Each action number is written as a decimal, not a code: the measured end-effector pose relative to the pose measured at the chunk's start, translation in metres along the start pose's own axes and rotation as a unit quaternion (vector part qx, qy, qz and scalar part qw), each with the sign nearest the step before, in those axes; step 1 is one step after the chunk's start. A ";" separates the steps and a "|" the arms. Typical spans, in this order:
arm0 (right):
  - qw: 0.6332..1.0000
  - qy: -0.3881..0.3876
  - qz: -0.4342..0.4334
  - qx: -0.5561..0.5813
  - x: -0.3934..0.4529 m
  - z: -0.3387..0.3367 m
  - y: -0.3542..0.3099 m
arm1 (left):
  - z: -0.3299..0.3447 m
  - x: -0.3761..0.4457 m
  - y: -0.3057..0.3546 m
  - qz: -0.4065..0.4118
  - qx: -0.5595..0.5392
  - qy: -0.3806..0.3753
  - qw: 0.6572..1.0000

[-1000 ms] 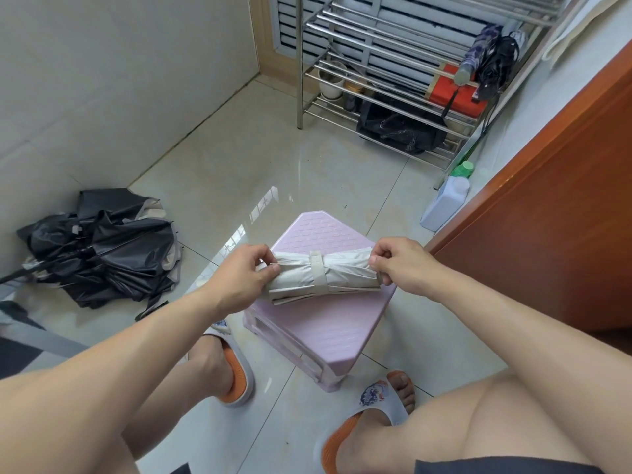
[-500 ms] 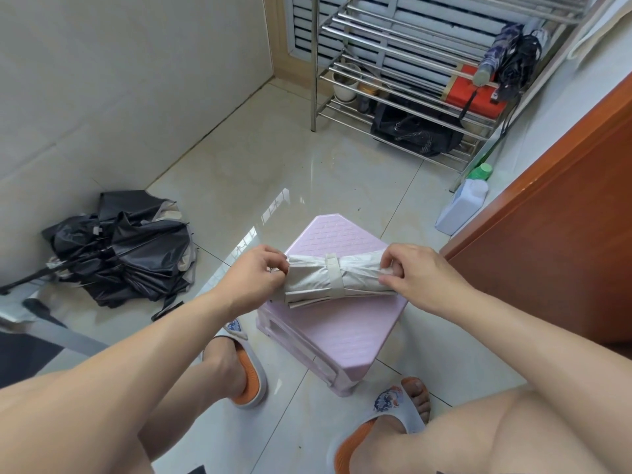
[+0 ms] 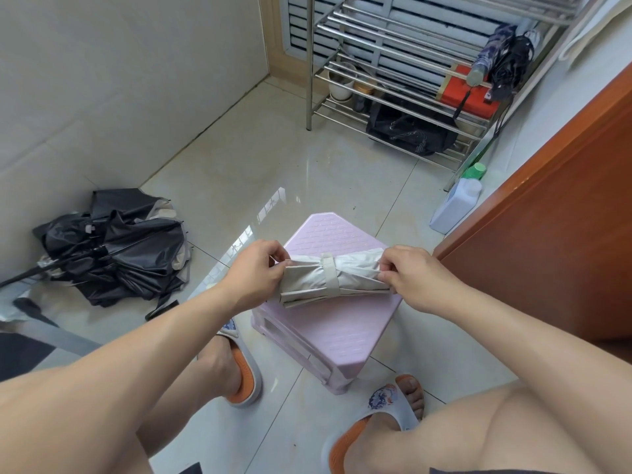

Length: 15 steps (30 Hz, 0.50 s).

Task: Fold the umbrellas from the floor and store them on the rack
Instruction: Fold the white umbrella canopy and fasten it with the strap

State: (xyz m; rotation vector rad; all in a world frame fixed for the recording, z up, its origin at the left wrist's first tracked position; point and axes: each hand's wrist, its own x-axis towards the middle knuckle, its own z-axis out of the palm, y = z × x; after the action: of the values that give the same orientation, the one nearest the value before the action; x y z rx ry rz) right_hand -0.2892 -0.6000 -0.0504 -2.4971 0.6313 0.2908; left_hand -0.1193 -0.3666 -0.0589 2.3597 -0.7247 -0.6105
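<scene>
Beige strapped umbrella (image 3: 333, 280), one, ends pinched in left hand (image 3: 254, 275) and right hand (image 3: 415, 277) over pink stool (image 3: 338, 328).

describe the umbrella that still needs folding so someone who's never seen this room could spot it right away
Start at the pale tiled wall on the left, across the floor from the metal rack. At its foot lies a crumpled black umbrella, canopy loose and shaft poking out. Unlike the beige umbrella strapped over the pink stool, it's unfolded and untouched.

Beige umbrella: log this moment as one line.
beige umbrella: strapped, above stool | left hand, right hand: gripping ends | black umbrella: unfolded, floor
</scene>
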 end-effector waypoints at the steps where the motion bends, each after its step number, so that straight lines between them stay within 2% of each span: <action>1: 1.000 -0.005 0.011 0.008 0.000 -0.001 -0.001 | 0.001 0.000 0.001 -0.010 -0.013 0.000 1.000; 6: 0.994 -0.011 0.067 0.088 0.000 -0.001 -0.003 | 0.009 -0.002 0.007 -0.057 -0.041 0.013 0.997; 8: 0.993 0.003 0.065 0.097 -0.001 -0.001 -0.003 | 0.005 -0.001 0.010 -0.076 -0.064 0.026 0.995; 11: 0.998 0.057 -0.014 0.025 -0.004 -0.001 -0.003 | -0.001 -0.001 0.013 -0.050 -0.091 0.015 0.994; 13: 0.997 0.049 -0.058 0.002 -0.008 -0.002 -0.003 | 0.003 -0.006 0.010 0.004 -0.027 -0.025 0.999; 15: 0.996 0.021 -0.079 -0.039 -0.009 0.001 -0.001 | 0.012 -0.011 0.004 0.020 0.040 -0.047 0.998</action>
State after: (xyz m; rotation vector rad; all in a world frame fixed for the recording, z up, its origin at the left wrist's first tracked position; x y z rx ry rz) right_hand -0.2965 -0.5952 -0.0476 -2.6154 0.4421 0.2083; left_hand -0.1363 -0.3675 -0.0621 2.3967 -0.8497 -0.6902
